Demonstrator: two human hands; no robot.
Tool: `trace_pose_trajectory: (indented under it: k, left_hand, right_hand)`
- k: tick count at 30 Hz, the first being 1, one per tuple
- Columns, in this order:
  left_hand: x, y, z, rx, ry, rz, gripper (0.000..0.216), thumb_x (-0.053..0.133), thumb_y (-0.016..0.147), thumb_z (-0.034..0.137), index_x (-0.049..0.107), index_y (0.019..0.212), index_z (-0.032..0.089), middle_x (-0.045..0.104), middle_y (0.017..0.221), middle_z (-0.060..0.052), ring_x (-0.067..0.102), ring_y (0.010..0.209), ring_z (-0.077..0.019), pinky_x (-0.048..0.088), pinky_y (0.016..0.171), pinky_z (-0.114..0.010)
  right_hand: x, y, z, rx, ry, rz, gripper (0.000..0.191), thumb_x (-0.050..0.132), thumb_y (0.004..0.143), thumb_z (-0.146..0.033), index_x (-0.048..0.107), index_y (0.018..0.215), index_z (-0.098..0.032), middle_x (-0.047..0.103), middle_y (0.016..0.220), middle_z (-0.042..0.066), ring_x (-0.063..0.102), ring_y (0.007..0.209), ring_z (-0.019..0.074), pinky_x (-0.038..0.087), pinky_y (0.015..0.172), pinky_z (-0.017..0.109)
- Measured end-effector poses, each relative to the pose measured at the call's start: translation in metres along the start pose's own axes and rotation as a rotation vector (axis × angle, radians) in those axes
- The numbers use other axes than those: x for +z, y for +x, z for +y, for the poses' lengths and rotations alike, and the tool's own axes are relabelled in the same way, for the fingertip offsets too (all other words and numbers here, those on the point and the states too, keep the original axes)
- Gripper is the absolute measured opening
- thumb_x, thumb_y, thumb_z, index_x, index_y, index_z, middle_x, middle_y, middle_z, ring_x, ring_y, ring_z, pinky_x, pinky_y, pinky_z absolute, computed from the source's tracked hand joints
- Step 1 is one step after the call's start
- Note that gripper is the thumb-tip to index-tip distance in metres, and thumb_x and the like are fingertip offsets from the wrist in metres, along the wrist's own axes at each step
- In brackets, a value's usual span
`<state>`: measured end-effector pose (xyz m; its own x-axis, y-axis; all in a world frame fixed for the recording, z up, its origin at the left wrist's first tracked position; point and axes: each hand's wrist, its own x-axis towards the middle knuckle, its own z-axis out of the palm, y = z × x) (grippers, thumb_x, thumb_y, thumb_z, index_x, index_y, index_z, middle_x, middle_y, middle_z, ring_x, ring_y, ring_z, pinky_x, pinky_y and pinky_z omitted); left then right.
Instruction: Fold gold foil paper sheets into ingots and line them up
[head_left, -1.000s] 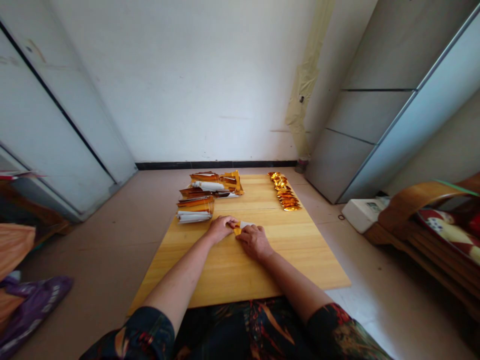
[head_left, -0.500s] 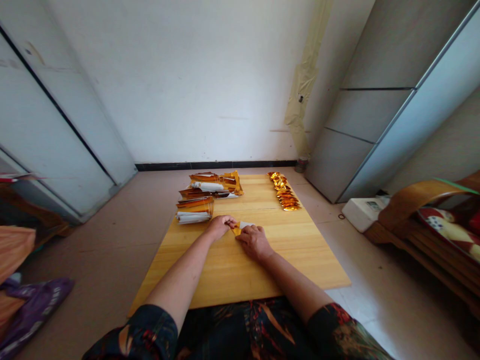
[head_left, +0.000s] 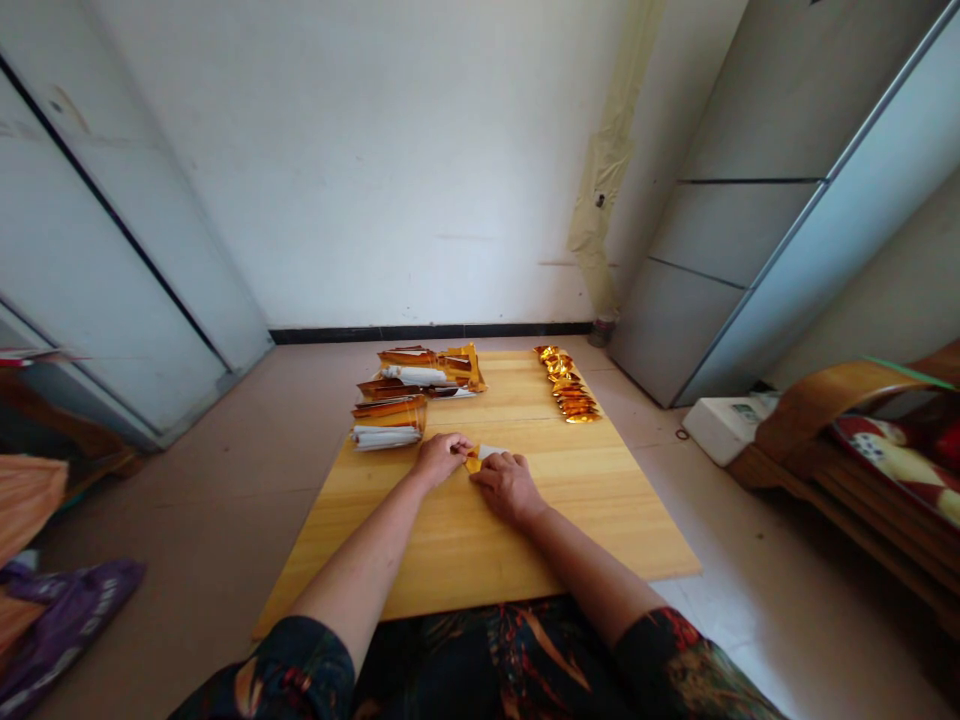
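A sheet of gold foil paper (head_left: 473,465) with a white back lies partly folded on the wooden board, in the middle of the head view. My left hand (head_left: 438,462) pinches its left end between thumb and fingers. My right hand (head_left: 511,487) bends over the right part and presses it against the board, fingers gripping it. Most of the sheet is hidden under my fingers; a white strip shows above the right hand. Beyond the left hand lie stacks of gold and white paper (head_left: 390,420). A row of folded shiny gold paper pieces (head_left: 574,390) sits at the far right.
The wooden board (head_left: 600,520) rests low in front of me. Behind it stands a white wall (head_left: 375,180). A grey fridge-like cabinet (head_left: 750,230) and a wooden seat (head_left: 877,490) are on the right, beside a white box (head_left: 724,428). A purple bag (head_left: 82,620) lies at left.
Both hands stay at almost the same spot on the gold foil paper. The left fingers have shifted very slightly. The stacks and the folded row have not moved.
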<state>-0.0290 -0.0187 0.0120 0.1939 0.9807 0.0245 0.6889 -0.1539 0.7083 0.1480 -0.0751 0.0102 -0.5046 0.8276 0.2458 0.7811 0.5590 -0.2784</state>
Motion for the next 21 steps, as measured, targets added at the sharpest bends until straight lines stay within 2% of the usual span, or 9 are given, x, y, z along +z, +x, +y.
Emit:
trace_pose_trajectory:
  k: [2, 4, 6, 8, 12, 15, 21]
  left_hand:
    - [0.001, -0.008, 0.008, 0.041, 0.127, 0.051, 0.025, 0.053, 0.071, 0.007, 0.069, 0.087, 0.018, 0.071, 0.087, -0.003, 0.063, 0.083, -0.0163, 0.044, 0.077, -0.027]
    - [0.002, -0.021, 0.019, 0.148, 0.309, 0.089, 0.022, 0.050, 0.076, 0.010, 0.069, 0.080, 0.020, 0.071, 0.088, -0.004, 0.060, 0.092, -0.0195, 0.041, 0.082, -0.031]
    - [0.003, -0.036, 0.030, 0.232, 0.486, 0.063, 0.022, 0.047, 0.080, 0.014, 0.067, 0.072, 0.020, 0.070, 0.082, -0.007, 0.059, 0.092, -0.0221, 0.038, 0.082, -0.034]
    - [0.005, -0.049, 0.038, 0.257, 0.576, 0.057, 0.023, 0.046, 0.081, 0.013, 0.067, 0.078, 0.019, 0.070, 0.084, -0.009, 0.058, 0.091, -0.0225, 0.036, 0.081, -0.035]
    - [0.009, -0.061, 0.042, 0.235, 0.573, 0.080, 0.014, 0.054, 0.080, 0.023, 0.066, 0.086, 0.018, 0.068, 0.097, -0.011, 0.056, 0.095, -0.0252, 0.034, 0.082, -0.037]
    - [0.010, -0.059, 0.042, 0.217, 0.532, 0.090, 0.012, 0.058, 0.079, 0.027, 0.065, 0.085, 0.020, 0.068, 0.099, -0.010, 0.055, 0.096, -0.0248, 0.033, 0.083, -0.037]
    - [0.012, -0.056, 0.047, 0.199, 0.592, 0.094, 0.014, 0.057, 0.081, 0.028, 0.066, 0.084, 0.018, 0.069, 0.094, -0.011, 0.055, 0.095, -0.0259, 0.032, 0.082, -0.039]
  right_hand:
    - [0.001, 0.000, -0.001, 0.000, 0.005, 0.004, 0.021, 0.049, 0.092, -0.031, 0.068, 0.101, -0.032, 0.063, 0.099, 0.003, 0.048, 0.094, 0.0174, 0.028, 0.082, 0.032]
    - [0.002, 0.000, -0.001, -0.005, 0.014, 0.007, 0.022, 0.050, 0.091, -0.029, 0.068, 0.102, -0.032, 0.062, 0.100, 0.002, 0.048, 0.095, 0.0173, 0.029, 0.082, 0.032]
    - [0.003, 0.000, 0.002, -0.025, 0.029, 0.003, 0.023, 0.051, 0.089, -0.024, 0.068, 0.103, -0.031, 0.062, 0.102, 0.002, 0.049, 0.096, 0.0170, 0.031, 0.083, 0.032]
    - [0.002, 0.000, 0.011, -0.063, 0.056, 0.000, 0.024, 0.054, 0.086, -0.020, 0.067, 0.104, -0.030, 0.062, 0.106, 0.002, 0.051, 0.097, 0.0167, 0.032, 0.085, 0.031]
    - [-0.004, -0.005, 0.041, -0.115, 0.110, 0.015, 0.024, 0.066, 0.078, -0.026, 0.068, 0.102, -0.023, 0.062, 0.110, 0.006, 0.053, 0.098, 0.0193, 0.037, 0.085, 0.032]
    - [-0.010, -0.011, 0.060, -0.132, 0.105, 0.014, 0.020, 0.066, 0.079, -0.029, 0.069, 0.098, -0.024, 0.063, 0.107, 0.005, 0.054, 0.096, 0.0184, 0.038, 0.084, 0.032]
    - [-0.013, -0.012, 0.058, -0.088, 0.061, 0.033, 0.014, 0.064, 0.082, -0.031, 0.068, 0.094, -0.023, 0.063, 0.103, 0.004, 0.052, 0.095, 0.0174, 0.035, 0.083, 0.031]
